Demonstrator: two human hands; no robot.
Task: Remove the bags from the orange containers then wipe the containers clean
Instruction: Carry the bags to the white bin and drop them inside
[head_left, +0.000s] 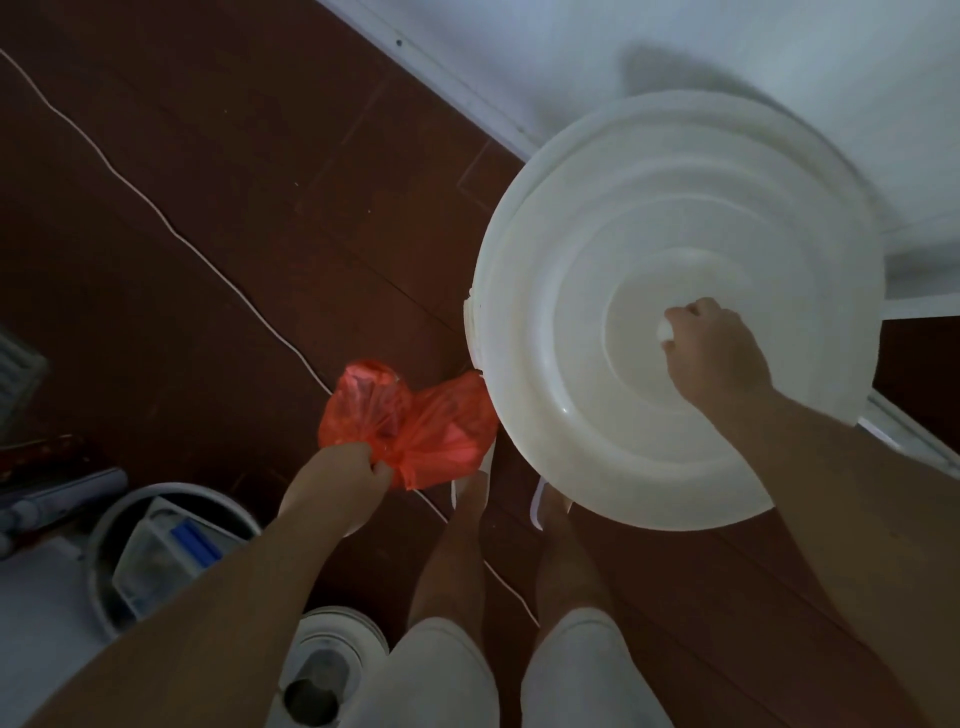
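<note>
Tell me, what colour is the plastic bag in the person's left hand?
Translucent orange-red. The head view, the only one, shows the bag bunched in the left hand.

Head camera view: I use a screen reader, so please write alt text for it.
Looking down, the person's left hand grips a crumpled orange plastic bag above a dark red floor, while the right hand holds the knob of a large round white lid. A white cord crosses the floor.
</note>
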